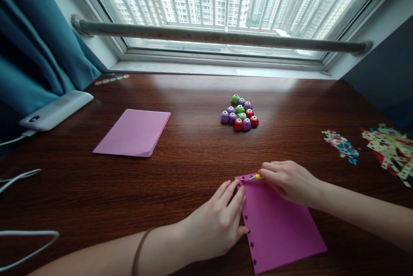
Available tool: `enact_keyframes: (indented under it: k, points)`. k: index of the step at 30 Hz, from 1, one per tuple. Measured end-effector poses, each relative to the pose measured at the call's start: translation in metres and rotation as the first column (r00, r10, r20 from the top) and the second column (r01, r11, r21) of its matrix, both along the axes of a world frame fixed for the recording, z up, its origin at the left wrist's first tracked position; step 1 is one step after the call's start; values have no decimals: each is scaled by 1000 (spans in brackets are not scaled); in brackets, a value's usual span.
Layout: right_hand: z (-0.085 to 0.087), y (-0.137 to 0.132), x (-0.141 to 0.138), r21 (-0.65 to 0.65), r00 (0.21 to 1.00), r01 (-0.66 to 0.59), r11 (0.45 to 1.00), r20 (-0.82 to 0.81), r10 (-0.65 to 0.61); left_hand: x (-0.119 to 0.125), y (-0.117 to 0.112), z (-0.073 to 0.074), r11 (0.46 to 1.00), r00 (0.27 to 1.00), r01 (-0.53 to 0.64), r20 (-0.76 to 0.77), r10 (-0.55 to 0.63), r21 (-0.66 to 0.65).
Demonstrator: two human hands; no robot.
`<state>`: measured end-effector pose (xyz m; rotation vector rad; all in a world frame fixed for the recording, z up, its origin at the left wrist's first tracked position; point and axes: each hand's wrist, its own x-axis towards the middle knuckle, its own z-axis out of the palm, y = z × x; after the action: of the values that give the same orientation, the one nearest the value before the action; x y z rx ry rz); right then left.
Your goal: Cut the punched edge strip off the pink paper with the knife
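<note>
A magenta sheet of paper (pixel 284 228) lies on the table, with small dark star shapes along its left edge and top left corner. My left hand (pixel 219 220) rests on its left edge, fingers stretched out and pressing near the upper corner. Pinched in my right hand (pixel 287 179) is a craft knife (pixel 259 176) with a yellow body. Its thin metal tip touches the sheet by the top edge; most of the handle is hidden in my fingers.
Several purple, green and red craft punches (pixel 240 113) stand grouped mid-table. A pink paper stack (pixel 134 132) lies left. Paper confetti (pixel 341 145) and punched paper strips (pixel 390 149) are at right. A white device (pixel 58 110) and white cables (pixel 29 233) lie left, below the window.
</note>
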<state>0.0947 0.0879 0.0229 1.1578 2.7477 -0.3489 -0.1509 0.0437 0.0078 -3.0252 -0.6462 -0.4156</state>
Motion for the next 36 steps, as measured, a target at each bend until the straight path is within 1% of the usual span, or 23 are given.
enact_keyframes:
  k: [8,16,23,28,36]
  points:
    - [4,-1,6,-3,1000,12,1000,-26,-12,0,0,3,1000,998,11,-54,-12,-19]
    - [3,-2,12,2,999,19,1000,-30,-19,-1,1,3,996,997,-26,-69,20,-87]
    - [5,-1,15,-15,999,32,999,-31,-33,-2,3,3,997,996,-9,-89,1,-83]
    - [4,-2,21,4,998,25,1000,-51,-25,-3,3,3,996,997,-13,-81,6,-88]
    - [7,-3,33,18,999,47,999,-28,-47,-3,3,2,996,998,-16,-66,10,-86]
